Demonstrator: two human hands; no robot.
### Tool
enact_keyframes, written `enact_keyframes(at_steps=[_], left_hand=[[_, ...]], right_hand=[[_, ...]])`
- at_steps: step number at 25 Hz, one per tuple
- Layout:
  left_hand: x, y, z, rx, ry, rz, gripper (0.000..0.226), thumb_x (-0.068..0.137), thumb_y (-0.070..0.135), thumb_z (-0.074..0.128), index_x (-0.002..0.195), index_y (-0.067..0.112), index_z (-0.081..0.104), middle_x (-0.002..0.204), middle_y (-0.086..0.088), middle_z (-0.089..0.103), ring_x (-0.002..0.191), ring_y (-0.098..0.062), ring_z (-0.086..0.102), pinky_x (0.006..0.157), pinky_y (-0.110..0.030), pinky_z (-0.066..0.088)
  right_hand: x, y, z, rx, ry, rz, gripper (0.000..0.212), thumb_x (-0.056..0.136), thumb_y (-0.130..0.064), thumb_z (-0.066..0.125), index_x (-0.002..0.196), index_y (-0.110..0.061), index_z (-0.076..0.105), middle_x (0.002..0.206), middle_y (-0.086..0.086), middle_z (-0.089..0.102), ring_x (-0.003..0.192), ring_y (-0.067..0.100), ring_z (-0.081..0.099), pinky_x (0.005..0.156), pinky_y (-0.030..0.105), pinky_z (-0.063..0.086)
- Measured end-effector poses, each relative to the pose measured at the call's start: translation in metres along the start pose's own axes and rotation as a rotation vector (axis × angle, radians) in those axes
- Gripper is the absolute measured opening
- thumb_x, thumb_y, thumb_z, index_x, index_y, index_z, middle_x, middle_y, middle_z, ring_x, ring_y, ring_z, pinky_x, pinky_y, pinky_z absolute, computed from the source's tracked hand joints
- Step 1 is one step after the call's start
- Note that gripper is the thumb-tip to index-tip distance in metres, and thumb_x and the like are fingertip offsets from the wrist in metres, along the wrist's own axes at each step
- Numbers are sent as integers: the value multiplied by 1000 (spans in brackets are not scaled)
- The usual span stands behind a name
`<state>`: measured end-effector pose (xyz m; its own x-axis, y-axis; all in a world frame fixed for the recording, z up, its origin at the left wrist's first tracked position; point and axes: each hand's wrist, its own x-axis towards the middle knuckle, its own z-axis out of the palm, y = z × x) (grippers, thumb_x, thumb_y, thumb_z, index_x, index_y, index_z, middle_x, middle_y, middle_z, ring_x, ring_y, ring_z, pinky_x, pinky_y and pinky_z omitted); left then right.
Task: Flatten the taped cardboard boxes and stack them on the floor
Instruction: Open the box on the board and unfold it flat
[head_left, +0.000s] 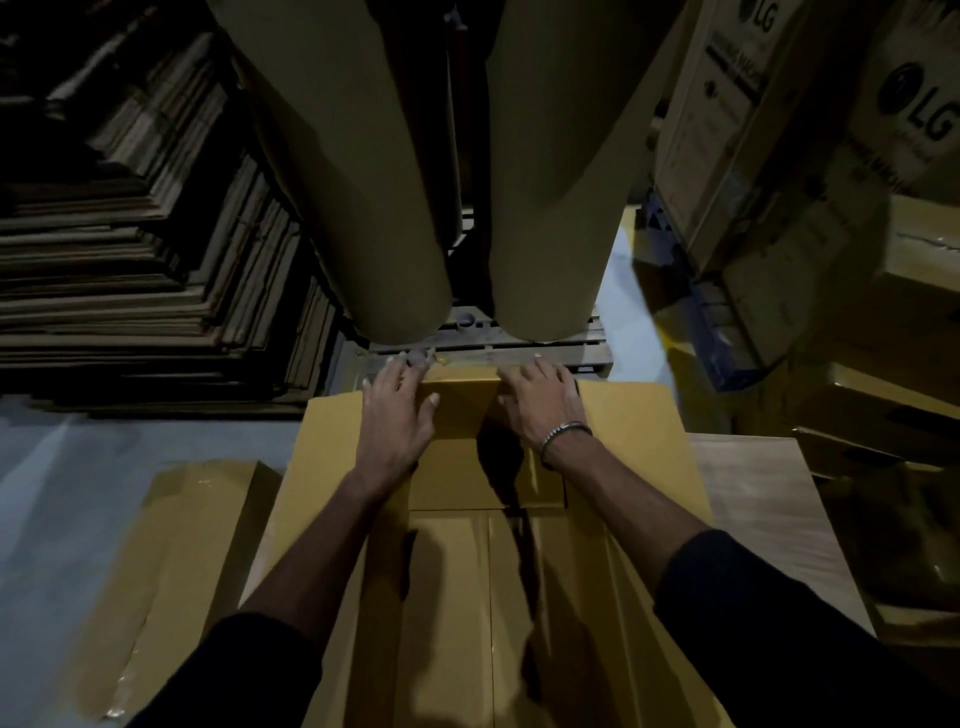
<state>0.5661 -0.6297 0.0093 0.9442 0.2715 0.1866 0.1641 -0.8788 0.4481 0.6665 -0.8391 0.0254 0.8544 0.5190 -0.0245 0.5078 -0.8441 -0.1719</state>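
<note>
Fingers of both hands press the open box's flap.

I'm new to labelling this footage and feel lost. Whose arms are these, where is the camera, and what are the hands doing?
There is no machine here. One camera worn on a person's head looks forward and down, so the arms are the wearer's own. The left hand and the right hand, with a bracelet at its wrist, lie with fingers spread on the far end of an open yellow cardboard box. Nothing is gripped. A flattened box lies on the floor to the left. Two big brown rolls stand ahead.
</note>
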Motion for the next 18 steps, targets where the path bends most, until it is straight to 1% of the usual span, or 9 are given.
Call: enact_keyframes(at_steps=[2, 3, 4, 6, 8, 11, 14, 16, 18], left_hand=[[-37, 3, -6, -36, 3, -177, 74, 99, 42, 64, 162, 21, 30, 167, -16, 29, 157, -34, 22, 125, -59, 23], [-64, 1, -8, -20, -2, -243, 80, 98, 45, 62, 164, 19, 24, 169, -18, 25, 158, -35, 20, 124, -58, 24], [-95, -2, -11, -10, -12, -285, 83, 98, 47, 58, 165, 18, 21, 169, -19, 26, 157, -36, 23, 123, -59, 27], [-161, -8, -16, -27, -25, -316, 82, 96, 46, 54, 165, 15, 22, 166, -20, 33, 153, -39, 33, 119, -61, 35], [-217, -9, -23, -71, -103, -412, 85, 97, 41, 61, 166, 20, 17, 169, -14, 28, 154, -35, 29, 120, -62, 33], [-289, 11, -37, -65, -198, -509, 101, 93, 37, 68, 167, 27, -1, 174, -6, 12, 160, -30, 14, 124, -58, 27], [-343, 27, -46, -25, -262, -536, 104, 93, 40, 63, 165, 31, -11, 175, -7, 7, 160, -32, 11, 125, -53, 26], [-361, 30, -52, -41, -296, -568, 103, 95, 44, 61, 165, 30, -13, 172, -13, 11, 157, -36, 17, 125, -52, 27], [-369, 29, -59, -29, -343, -572, 105, 96, 47, 61, 163, 31, -18, 164, -17, 23, 148, -35, 32, 120, -49, 36]], right_hand=[[-20, -6, -1, -85, -42, 38, 78, 97, -49, 60, 162, -29, 22, 167, 14, 23, 157, 34, 12, 124, 58, 15], [-36, -11, -4, -85, -50, 81, 86, 95, -51, 63, 163, -30, 15, 170, 15, 12, 159, 36, 4, 124, 61, 12], [-56, -14, -8, -65, -47, 138, 89, 94, -52, 63, 164, -30, 12, 172, 15, 5, 159, 37, -1, 123, 62, 11], [-104, -15, -14, -4, -39, 263, 90, 96, -52, 61, 165, -29, 7, 172, 13, -3, 159, 37, -5, 124, 60, 11], [-164, -12, -10, 71, -86, 385, 96, 97, -51, 60, 165, -28, -4, 173, 11, -7, 159, 34, -4, 127, 54, 16], [-265, -19, 7, 93, -149, 494, 104, 97, -41, 61, 162, -27, -18, 173, 4, -5, 160, 28, 3, 125, 48, 25], [-348, -29, 13, 196, -202, 570, 104, 97, -27, 62, 162, -27, -20, 172, 3, 5, 156, 26, 18, 119, 43, 39], [-386, -33, 16, 193, -225, 588, 101, 99, -28, 61, 162, -24, -18, 167, 7, 18, 144, 27, 38, 109, 39, 47], [-408, -39, 11, 173, -301, 650, 92, 103, -24, 53, 163, -26, -17, 157, 9, 35, 122, 25, 56, 92, 35, 52]])
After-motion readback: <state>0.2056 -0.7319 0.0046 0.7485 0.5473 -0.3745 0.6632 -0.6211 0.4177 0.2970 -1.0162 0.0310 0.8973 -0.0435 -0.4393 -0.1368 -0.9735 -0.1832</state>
